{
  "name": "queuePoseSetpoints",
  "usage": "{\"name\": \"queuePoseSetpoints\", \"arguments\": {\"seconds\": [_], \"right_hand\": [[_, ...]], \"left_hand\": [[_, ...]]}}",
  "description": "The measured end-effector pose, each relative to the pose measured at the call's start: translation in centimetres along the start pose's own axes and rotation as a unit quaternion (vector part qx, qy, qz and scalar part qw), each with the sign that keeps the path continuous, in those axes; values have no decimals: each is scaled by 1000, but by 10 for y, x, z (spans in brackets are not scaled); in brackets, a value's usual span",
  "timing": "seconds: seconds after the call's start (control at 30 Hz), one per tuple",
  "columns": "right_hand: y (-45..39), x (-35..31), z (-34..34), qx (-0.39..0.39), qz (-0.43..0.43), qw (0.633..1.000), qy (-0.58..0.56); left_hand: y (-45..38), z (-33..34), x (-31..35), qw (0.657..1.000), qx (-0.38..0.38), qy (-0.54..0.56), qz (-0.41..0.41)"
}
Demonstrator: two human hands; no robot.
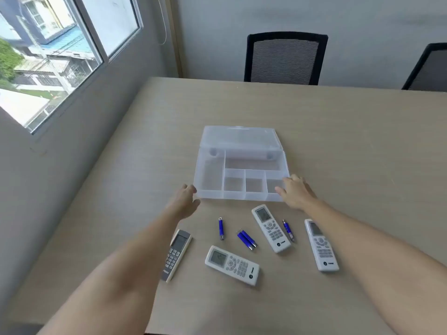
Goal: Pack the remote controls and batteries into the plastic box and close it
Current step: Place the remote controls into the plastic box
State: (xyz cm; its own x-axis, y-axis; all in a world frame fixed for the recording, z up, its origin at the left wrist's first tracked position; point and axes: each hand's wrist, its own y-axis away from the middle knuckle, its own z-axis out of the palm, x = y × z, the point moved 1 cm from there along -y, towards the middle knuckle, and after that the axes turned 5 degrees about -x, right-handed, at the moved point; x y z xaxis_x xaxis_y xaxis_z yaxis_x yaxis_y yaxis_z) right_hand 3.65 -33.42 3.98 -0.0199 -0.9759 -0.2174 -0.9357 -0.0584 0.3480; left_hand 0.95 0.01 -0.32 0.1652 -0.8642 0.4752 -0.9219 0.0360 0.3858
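Observation:
A clear plastic box [210, 175] with several empty compartments lies open on the table, its lid [239, 137] folded back. My left hand [185, 200] rests at the box's front left corner, fingers apart. My right hand [295, 191] touches its front right corner, fingers spread over the rim. In front of the box lie a grey remote [176, 255], a white remote [232, 265], another white remote [271, 228] and a third white remote [321, 245]. Blue batteries lie between them: one [221, 228], a pair [246, 239], one [287, 230].
The wooden table [350, 153] stretches far beyond the box. Two black mesh chairs [285, 58] [428, 68] stand at its far edge. A window [55, 52] fills the wall on the left.

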Motion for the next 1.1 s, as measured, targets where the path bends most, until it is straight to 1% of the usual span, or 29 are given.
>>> {"name": "queuePoseSetpoints", "arguments": {"seconds": [0.07,0.1,0.13,0.2,0.3,0.4,0.47,0.53,0.6,0.63,0.7,0.73,0.8,0.83,0.87,0.9,0.93,1.03,1.1], "right_hand": [[7,-1,20,-35,-8,999,21],[12,0,35,-68,-12,997,26],[21,-2,48,-113,-3,993,30],[29,2,74,-145,13,988,55],[33,5,95,-147,41,984,88],[32,1,105,-146,64,980,116],[29,-1,106,-137,73,981,119],[28,-3,104,-134,73,983,103],[31,-6,96,-140,63,987,52],[34,-6,89,-151,60,987,8],[37,-4,69,-191,61,973,-114],[37,-2,55,-222,72,951,-201],[34,0,24,-296,80,879,-366],[28,1,7,-319,66,851,-411],[18,2,-10,-322,48,840,-433],[7,2,-26,-307,31,840,-446],[-7,1,-41,-279,19,849,-448],[-56,-1,-70,-181,6,902,-392],[-88,-4,-77,-138,14,932,-335]], "left_hand": [[17,16,-15,997,-31,-33,-67],[28,28,-27,993,-51,-35,-101],[41,39,-38,988,-73,-31,-136],[63,59,-56,976,-101,-29,-189],[82,74,-69,968,-85,-61,-227],[86,78,-72,969,-73,-61,-227],[80,73,-69,971,-68,-36,-228],[69,55,-59,974,-28,15,-225],[52,25,-41,979,28,56,-192],[43,8,-30,981,50,84,-168],[20,-27,-2,978,76,150,-121],[7,-42,13,977,82,170,-100],[-26,-63,40,978,79,181,-70],[-43,-69,52,980,71,177,-64],[-59,-71,61,982,56,167,-64],[-74,-68,67,985,36,152,-69],[-88,-62,71,988,16,135,-74],[-121,-38,71,990,-42,95,-94],[-133,-23,68,990,-68,48,-113]]}}
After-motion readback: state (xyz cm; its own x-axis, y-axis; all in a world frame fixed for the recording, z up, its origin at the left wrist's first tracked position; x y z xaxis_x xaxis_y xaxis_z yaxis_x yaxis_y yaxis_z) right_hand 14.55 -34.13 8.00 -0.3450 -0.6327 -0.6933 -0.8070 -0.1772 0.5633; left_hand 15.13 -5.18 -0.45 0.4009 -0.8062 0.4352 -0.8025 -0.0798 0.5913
